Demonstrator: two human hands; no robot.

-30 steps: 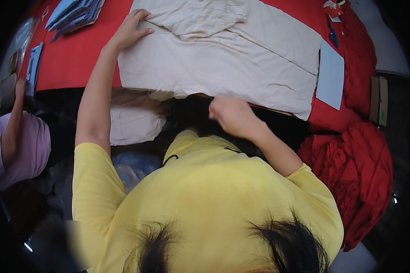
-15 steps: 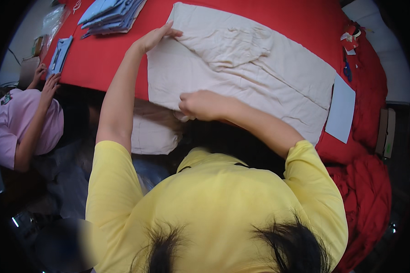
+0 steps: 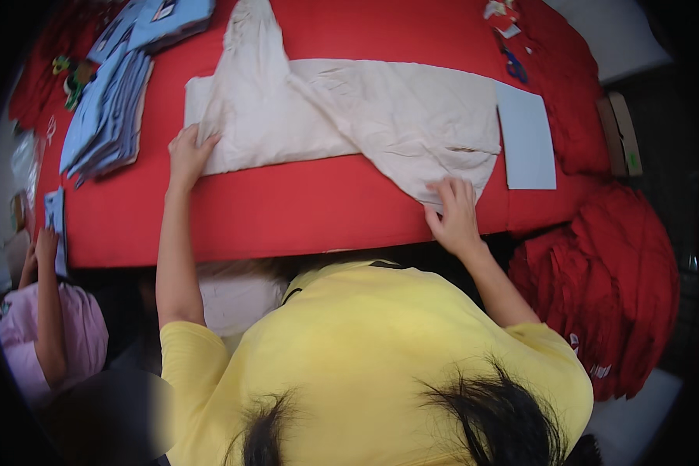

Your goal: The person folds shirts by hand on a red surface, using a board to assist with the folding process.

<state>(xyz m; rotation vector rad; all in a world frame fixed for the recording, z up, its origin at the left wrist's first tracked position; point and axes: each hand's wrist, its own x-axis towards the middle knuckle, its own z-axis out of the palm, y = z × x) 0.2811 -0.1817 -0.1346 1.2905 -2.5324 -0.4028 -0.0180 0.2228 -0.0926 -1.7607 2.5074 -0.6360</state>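
An off-white garment (image 3: 412, 97) lies folded across the red-covered table (image 3: 318, 206). One narrow part of it stretches away from me at the left, and a wider flap slants toward me at the right. My left hand (image 3: 188, 159) rests at the garment's near left edge, thumb apart from the fingers and touching the cloth. On the flap's near corner lies my right hand (image 3: 454, 213), its fingers spread over the fabric. A pale blue rectangular sheet (image 3: 526, 140) sits against the garment's right end.
Stacked folded blue shirts (image 3: 107, 116) stand at the far left. Beside me at left, a person in a pink top (image 3: 62, 326) handles another folded blue item (image 3: 55, 210). Red cloth (image 3: 598, 287) is heaped at the right. Blue scissors (image 3: 514, 67) lie at the far right.
The garment, spread wide and hanging over the near edge before, is now folded narrower and farther onto the table. My right hand has moved right and opened; my left hand has come nearer.
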